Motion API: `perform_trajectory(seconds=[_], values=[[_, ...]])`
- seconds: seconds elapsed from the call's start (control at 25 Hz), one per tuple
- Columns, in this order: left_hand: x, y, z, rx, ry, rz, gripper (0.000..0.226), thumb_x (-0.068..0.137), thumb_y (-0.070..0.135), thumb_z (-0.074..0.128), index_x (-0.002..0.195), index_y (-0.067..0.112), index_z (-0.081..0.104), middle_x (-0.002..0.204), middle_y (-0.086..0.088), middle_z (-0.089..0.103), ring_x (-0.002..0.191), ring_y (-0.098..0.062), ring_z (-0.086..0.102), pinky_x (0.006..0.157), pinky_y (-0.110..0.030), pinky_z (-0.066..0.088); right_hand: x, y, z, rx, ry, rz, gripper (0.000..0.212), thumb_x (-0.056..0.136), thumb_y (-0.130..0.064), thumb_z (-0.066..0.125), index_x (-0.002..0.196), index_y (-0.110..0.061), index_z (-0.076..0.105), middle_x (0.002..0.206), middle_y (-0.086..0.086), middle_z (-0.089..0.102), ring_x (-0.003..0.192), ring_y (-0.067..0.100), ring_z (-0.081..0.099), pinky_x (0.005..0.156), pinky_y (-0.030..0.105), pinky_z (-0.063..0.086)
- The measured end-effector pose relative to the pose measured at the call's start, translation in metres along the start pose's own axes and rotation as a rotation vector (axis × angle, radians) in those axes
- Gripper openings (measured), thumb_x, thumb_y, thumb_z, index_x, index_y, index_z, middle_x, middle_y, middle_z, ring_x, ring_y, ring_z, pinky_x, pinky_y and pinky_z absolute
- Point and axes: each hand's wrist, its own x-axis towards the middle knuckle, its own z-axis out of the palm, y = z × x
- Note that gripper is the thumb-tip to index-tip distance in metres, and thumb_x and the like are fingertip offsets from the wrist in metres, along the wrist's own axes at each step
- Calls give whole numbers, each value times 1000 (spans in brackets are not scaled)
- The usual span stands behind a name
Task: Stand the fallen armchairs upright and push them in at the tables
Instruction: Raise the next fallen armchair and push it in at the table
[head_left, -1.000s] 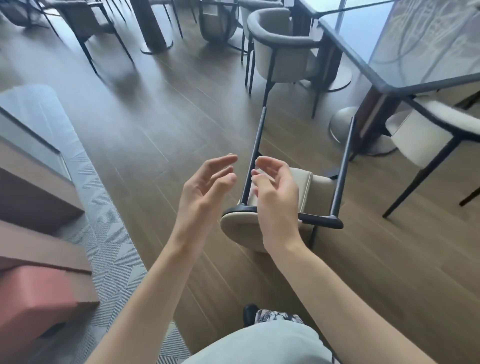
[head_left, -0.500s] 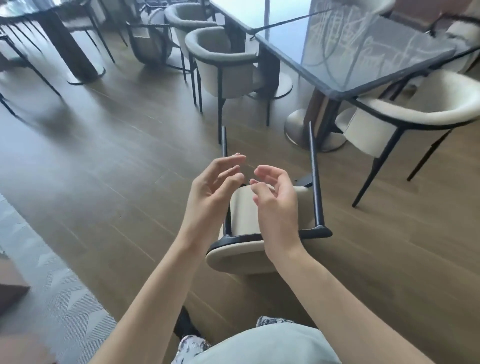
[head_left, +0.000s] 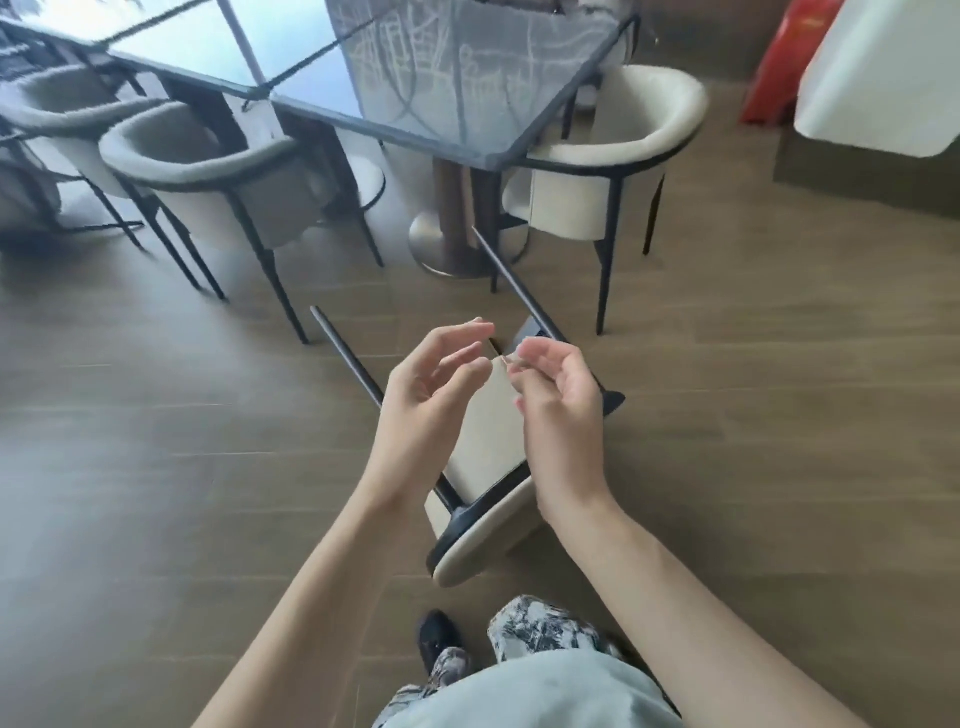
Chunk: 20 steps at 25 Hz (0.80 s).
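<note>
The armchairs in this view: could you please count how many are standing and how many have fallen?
Standing armchairs: 3, one cream, two grey
Fallen armchair: 1, lying on the wooden floor below both empty hands
Total: 4

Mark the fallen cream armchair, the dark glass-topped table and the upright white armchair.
Fallen cream armchair (head_left: 480, 441): head view, seat underside.
Dark glass-topped table (head_left: 467, 140): head view, near corner.
Upright white armchair (head_left: 649, 114): head view, backrest.
</note>
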Motion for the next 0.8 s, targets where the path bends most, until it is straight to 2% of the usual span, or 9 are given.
perform_trajectory(seconds=[0.12,0.2,0.32,0.44,0.56,0.68,0.8], values=[[0,-13,-22,-21,-89,-29,26,87,21,61,110,30,72,117,18,73,117,-1,64,97,-22,49,-15,18,15,-1,102,0,23,93,-11,58,111,-24,64,119,-7,67,110,6,64,98,34,51],[-1,-25,-30,-19,-123,-66,24,89,20,61,108,30,72,111,20,74,115,-1,65,97,-22,49,-26,32,18,-32,152,-1,22,92,-12,59,109,-26,64,115,-10,68,104,0,64,91,29,51],[-5,-40,-33,-40,-114,-175,22,97,14,62,112,27,73,114,13,74,114,-4,65,108,-38,47,-41,48,16,-62,231,34,22,93,-11,60,107,-27,65,114,-9,68,101,1,64,85,26,49],[-8,-51,-29,-19,-148,-247,23,99,14,60,113,26,73,117,11,73,118,-5,64,110,-41,46,-45,60,11,-47,265,103,23,93,-11,59,108,-27,65,114,-10,68,105,5,64,92,33,52],[-10,-68,-33,-24,-153,-263,21,98,14,61,112,26,73,111,13,75,117,-5,65,102,-31,49,-45,76,6,-15,258,138,23,93,-10,60,108,-26,66,112,-12,70,104,1,65,96,33,52],[-19,-102,-46,-15,-97,-299,20,93,19,64,109,26,73,110,12,75,114,-4,66,80,-15,52,-41,107,7,-9,256,197,24,93,-7,60,108,-23,67,112,-9,70,99,-2,66,94,30,53],[-29,-144,-57,8,-27,-362,19,93,12,67,106,25,74,111,6,76,112,-3,67,77,-8,49,-35,144,10,-28,240,233,25,93,-3,60,109,-20,66,114,-3,71,97,-1,68,89,25,53]])
